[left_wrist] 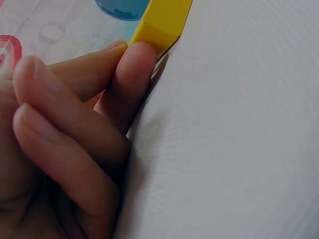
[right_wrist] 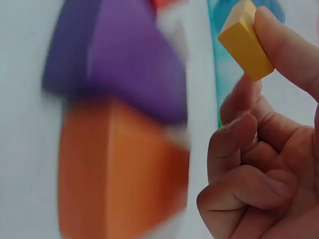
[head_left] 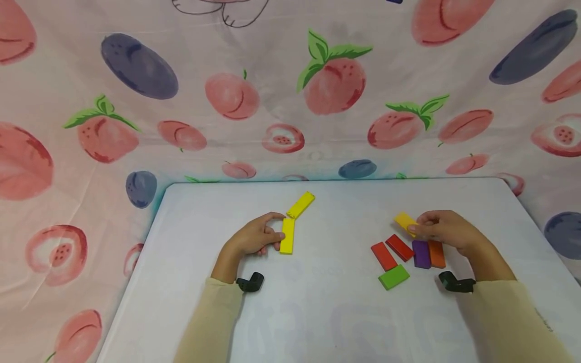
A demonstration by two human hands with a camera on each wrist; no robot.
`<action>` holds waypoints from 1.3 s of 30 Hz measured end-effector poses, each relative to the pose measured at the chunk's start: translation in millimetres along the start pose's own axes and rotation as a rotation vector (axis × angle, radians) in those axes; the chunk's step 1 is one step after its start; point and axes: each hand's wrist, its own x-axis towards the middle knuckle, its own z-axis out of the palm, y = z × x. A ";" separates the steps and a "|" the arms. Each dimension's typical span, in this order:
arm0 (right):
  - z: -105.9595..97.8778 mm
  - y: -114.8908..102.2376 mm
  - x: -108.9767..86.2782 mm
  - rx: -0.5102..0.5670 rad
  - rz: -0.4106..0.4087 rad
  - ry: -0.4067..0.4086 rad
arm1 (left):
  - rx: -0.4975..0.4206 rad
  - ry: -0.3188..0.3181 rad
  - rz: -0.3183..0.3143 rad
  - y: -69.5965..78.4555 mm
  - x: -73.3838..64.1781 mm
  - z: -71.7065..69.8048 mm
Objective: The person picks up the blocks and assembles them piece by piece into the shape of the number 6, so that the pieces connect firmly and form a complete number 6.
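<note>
My left hand (head_left: 254,234) is at the middle left of the white table. Its thumb lies on a bright yellow block (head_left: 287,237), and in the left wrist view thumb and finger pinch the end of that yellow block (left_wrist: 162,25). A second yellow block (head_left: 301,204) lies slanted just beyond it, their ends close together. On the right, my right hand (head_left: 447,229) pinches an amber-yellow block (head_left: 405,222) between thumb and finger. The right wrist view has this amber-yellow block (right_wrist: 246,45) tilted at the fingertips, the other fingers curled below.
Below the right hand lie a purple block (head_left: 421,254) and an orange block (head_left: 437,253), side by side. To their left are two red blocks (head_left: 384,256) and a green block (head_left: 394,277). A fruit-print cloth (head_left: 281,106) hangs behind the white table (head_left: 327,322).
</note>
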 end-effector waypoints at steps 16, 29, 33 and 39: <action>42.2 -69.1 -9.2 0.056 -0.137 -0.105 | 0.011 0.001 0.005 1.6 -1.4 1.9; 77.8 -97.4 6.6 0.112 -0.188 -0.188 | 0.014 -0.003 -0.006 -1.0 1.3 2.7; 87.7 -105.2 12.8 0.109 -0.175 -0.198 | 0.013 0.004 -0.009 -1.5 2.0 2.4; 99.6 -112.4 22.6 0.030 -0.214 -0.206 | 0.012 -0.007 -0.003 -1.5 1.6 2.9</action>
